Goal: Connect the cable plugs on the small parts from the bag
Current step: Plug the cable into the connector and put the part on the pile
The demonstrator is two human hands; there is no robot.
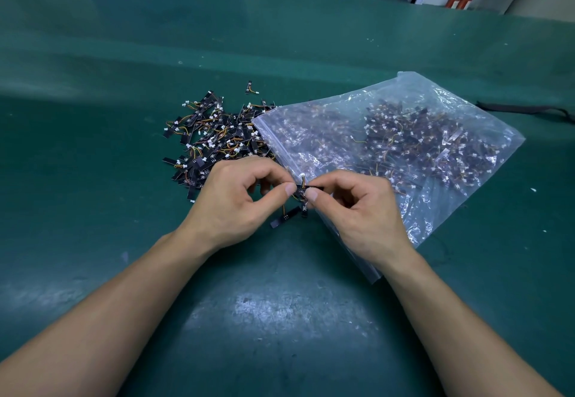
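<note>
— Over the green tabletop [93, 197], what do the hands hold?
— Left hand [236, 200] and right hand [361, 210] both pinch, thumb against forefinger, one small wired part [301, 192]; a black strip [284, 216] trails below it on its wires
— And the rest?
— A loose pile of parts [211, 141] lies just beyond the left hand, at the mouth of the clear zip bag [404, 147], which holds many more

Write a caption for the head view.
Left hand and right hand pinch a small wired part at the clear bag's edge.
</note>
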